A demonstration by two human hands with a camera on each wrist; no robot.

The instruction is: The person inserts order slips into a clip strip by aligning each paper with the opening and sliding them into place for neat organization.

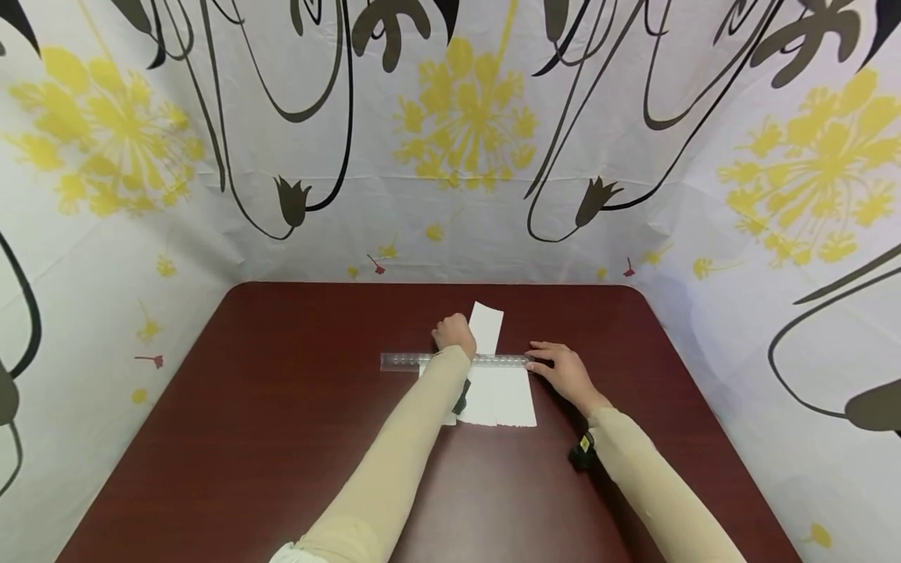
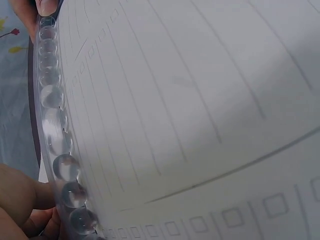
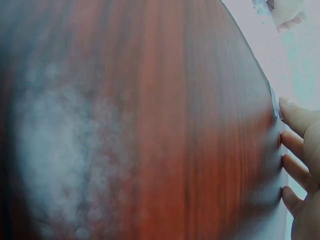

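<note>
A clear plastic ruler (image 1: 401,361) lies crosswise over white paper (image 1: 496,399) marked with pencil lines and small squares. Beyond the ruler, a slanted white strip (image 1: 487,324) of the paper shows; the near edge is ragged. My left hand (image 1: 456,335) has its fingers curled at the ruler's far side, by the strip. In the left wrist view these fingers (image 2: 35,200) pinch close at the ruler's edge, the paper between them mostly hidden. My right hand (image 1: 566,375) presses the ruler's right end, its thumb (image 3: 292,112) on it and fingers spread on the table.
The dark red-brown table (image 1: 281,407) runs back to a floral-patterned cloth (image 1: 450,234) that hangs behind and on both sides. A small black wrist device (image 1: 583,453) sits at the right wrist. Another white piece (image 1: 449,420) shows beside the left forearm.
</note>
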